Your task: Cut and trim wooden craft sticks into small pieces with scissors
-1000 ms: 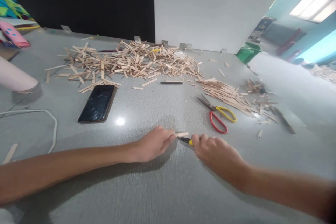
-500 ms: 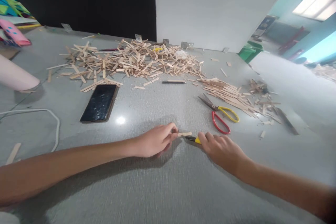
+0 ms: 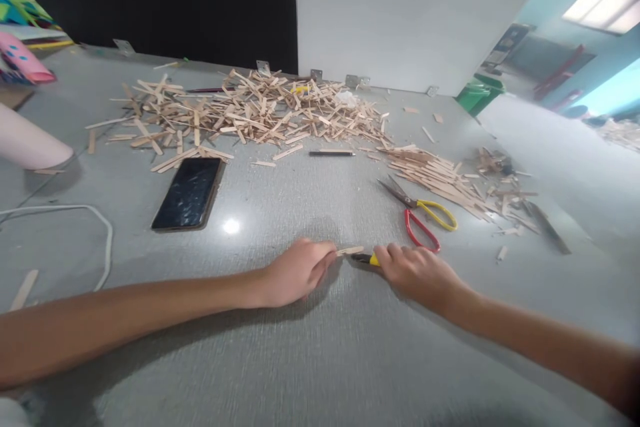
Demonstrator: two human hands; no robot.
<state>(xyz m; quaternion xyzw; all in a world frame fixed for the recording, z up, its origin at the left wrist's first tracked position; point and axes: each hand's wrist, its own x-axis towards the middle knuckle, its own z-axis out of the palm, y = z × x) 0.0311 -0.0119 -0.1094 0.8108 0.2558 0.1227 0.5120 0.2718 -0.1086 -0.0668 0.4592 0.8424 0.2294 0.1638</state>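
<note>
The grey tabletop [image 3: 310, 360] spreads under your arms, with a wide heap of wooden sticks [image 3: 250, 113] at its far side, a dark phone [image 3: 187, 193] lying flat to the left and scissors [image 3: 420, 213] to the right. Your left hand [image 3: 295, 271] pinches one end of a small wooden stick [image 3: 350, 251] — fingers closed on it, low over the tabletop. Your right hand [image 3: 415, 272] grips a yellow-handled cutter [image 3: 367, 258], its tip just beside that stick.
</note>
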